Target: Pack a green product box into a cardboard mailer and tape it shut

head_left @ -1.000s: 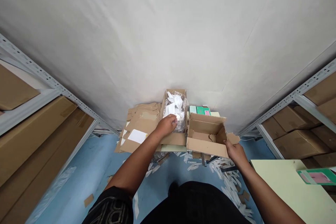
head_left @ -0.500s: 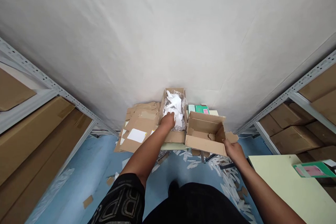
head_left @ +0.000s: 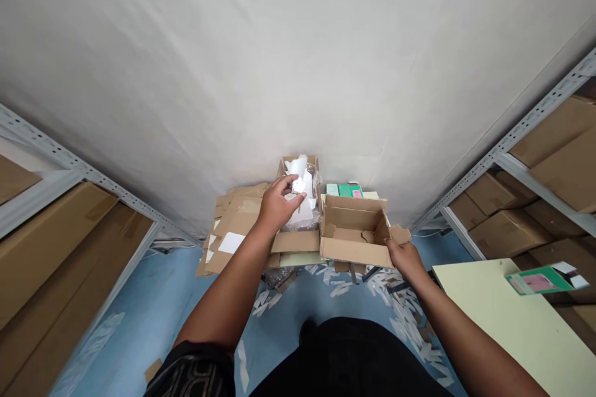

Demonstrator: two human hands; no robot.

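Observation:
My left hand (head_left: 278, 200) is over a cardboard box (head_left: 294, 242) holding crumpled white paper (head_left: 302, 175) and clear plastic wrap (head_left: 316, 181). Its thumb and fingers are spread, close to the paper; contact cannot be made out. My right hand (head_left: 404, 258) grips the right front corner of an opened cardboard box (head_left: 356, 251), by its side flap. Inside, that box shows bare brown cardboard walls. Behind it stand small green and white boxes (head_left: 345, 190).
Flattened cardboard (head_left: 242, 212) is stacked at the left. A pale table (head_left: 521, 310) on the right bears a green carton (head_left: 540, 280). Shelving with brown boxes (head_left: 60, 242) flanks both sides. White strips (head_left: 410, 316) litter the blue floor (head_left: 153, 298).
My left hand has opened from its closed shape at the white paper and drawn slightly left and up. The paper sits differently. My right hand keeps hold of the cardboard box.

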